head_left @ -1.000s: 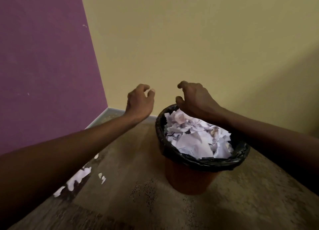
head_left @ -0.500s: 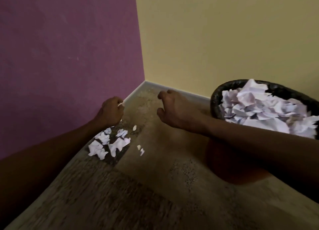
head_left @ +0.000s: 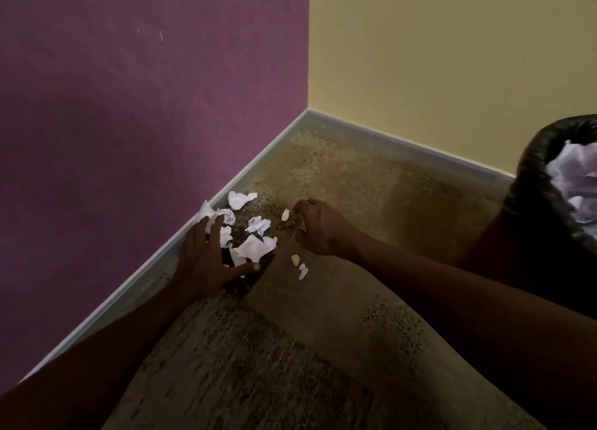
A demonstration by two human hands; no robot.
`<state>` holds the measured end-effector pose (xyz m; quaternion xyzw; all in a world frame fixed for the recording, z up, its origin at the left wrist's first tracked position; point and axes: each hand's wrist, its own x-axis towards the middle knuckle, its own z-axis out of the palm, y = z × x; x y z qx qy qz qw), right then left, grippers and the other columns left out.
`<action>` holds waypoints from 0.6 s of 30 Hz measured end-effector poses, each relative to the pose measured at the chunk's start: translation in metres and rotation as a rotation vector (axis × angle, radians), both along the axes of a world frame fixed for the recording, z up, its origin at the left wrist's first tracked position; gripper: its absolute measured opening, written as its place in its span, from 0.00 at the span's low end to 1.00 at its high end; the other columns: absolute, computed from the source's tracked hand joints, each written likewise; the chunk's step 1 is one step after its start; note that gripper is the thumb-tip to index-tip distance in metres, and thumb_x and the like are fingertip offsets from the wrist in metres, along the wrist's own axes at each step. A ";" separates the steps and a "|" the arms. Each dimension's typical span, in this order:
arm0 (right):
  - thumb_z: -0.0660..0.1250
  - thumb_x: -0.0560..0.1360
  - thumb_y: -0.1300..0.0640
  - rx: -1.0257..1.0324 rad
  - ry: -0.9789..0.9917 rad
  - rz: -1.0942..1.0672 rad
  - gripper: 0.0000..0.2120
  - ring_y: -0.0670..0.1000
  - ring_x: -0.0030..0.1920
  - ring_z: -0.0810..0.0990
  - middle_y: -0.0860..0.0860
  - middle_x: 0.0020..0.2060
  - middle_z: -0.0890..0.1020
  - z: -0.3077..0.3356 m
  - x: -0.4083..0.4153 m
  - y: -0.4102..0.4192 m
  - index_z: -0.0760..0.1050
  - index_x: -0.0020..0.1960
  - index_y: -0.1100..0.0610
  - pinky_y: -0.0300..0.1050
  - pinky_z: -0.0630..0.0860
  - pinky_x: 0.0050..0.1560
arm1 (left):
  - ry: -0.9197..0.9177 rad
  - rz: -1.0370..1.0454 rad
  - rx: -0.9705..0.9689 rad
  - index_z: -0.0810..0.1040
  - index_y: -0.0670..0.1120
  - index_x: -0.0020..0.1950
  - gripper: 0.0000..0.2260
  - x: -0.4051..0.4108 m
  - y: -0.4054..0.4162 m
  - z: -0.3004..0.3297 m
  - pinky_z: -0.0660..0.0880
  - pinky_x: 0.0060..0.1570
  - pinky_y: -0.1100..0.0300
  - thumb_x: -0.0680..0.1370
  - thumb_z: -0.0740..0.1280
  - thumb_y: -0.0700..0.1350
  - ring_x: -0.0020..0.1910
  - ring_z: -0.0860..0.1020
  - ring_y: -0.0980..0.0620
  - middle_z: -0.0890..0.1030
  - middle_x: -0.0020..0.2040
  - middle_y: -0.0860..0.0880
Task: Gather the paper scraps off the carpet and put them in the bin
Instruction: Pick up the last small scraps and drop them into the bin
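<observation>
Several white paper scraps (head_left: 255, 247) lie in a small heap on the brown carpet (head_left: 323, 316) beside the purple wall's skirting. My left hand (head_left: 206, 258) is spread flat on the near left side of the heap, fingers straight, touching the scraps. My right hand (head_left: 318, 229) hovers just right of the heap with fingers loosely curled and nothing in them. A tiny scrap (head_left: 285, 214) lies by its fingertips, and two more small scraps (head_left: 299, 266) lie below it. The bin (head_left: 529, 184), lined with a black bag and full of crumpled paper, stands at the right edge.
The purple wall (head_left: 145, 106) and the yellow wall (head_left: 452, 58) meet in a corner behind the heap. A pale skirting board (head_left: 258, 158) runs along both. Patterned carpet stretches toward me.
Both hands have left the bin and dropped to the carpet. My left hand has opened and come down flat on the scrap heap. The view has swung left, pushing the bin to the right edge.
</observation>
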<state>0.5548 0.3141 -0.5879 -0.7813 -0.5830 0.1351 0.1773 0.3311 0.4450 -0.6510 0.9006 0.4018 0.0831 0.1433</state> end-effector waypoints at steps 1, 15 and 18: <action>0.68 0.72 0.58 0.002 0.009 0.008 0.21 0.64 0.56 0.77 0.64 0.55 0.77 -0.007 0.000 0.010 0.72 0.61 0.65 0.50 0.74 0.51 | 0.003 0.010 0.032 0.57 0.48 0.78 0.57 0.001 0.001 -0.005 0.64 0.67 0.38 0.58 0.57 0.83 0.74 0.61 0.39 0.60 0.77 0.41; 0.68 0.73 0.44 -0.089 0.094 0.119 0.35 0.64 0.75 0.55 0.54 0.77 0.57 -0.068 -0.012 0.125 0.58 0.75 0.48 0.67 0.60 0.69 | -0.199 0.313 0.066 0.53 0.47 0.79 0.49 0.008 0.009 -0.055 0.64 0.67 0.39 0.68 0.62 0.74 0.70 0.66 0.40 0.67 0.73 0.42; 0.65 0.75 0.41 -0.140 -0.008 0.164 0.32 0.67 0.75 0.51 0.52 0.78 0.53 -0.073 -0.022 0.136 0.57 0.75 0.43 0.70 0.54 0.69 | -0.128 0.323 0.138 0.60 0.44 0.77 0.45 0.010 0.009 -0.055 0.68 0.61 0.41 0.69 0.60 0.73 0.62 0.71 0.39 0.73 0.63 0.40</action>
